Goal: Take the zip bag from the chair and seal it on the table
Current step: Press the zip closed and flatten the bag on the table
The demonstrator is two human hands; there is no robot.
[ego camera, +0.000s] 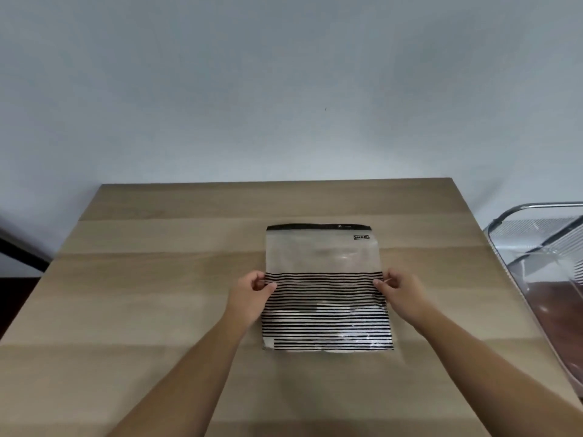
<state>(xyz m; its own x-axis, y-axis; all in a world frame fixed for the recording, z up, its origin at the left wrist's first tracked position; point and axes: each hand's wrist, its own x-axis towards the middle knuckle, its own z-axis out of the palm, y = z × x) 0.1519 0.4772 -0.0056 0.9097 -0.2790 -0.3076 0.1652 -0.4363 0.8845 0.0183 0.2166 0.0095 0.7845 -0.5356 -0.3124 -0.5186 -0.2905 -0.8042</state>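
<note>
A clear zip bag [325, 263] with black stripes across its lower half lies flat on the wooden table [157, 294], its black zip strip at the far edge. My left hand [252, 291] pinches the bag's left edge at mid-height. My right hand [400, 291] pinches the right edge at the same height. Both thumbs rest on top of the plastic.
A transparent chair [542, 266] with a metal frame stands right of the table, close to its right edge. A plain pale wall rises behind the table's far edge. A dark object [19, 247] shows at the far left.
</note>
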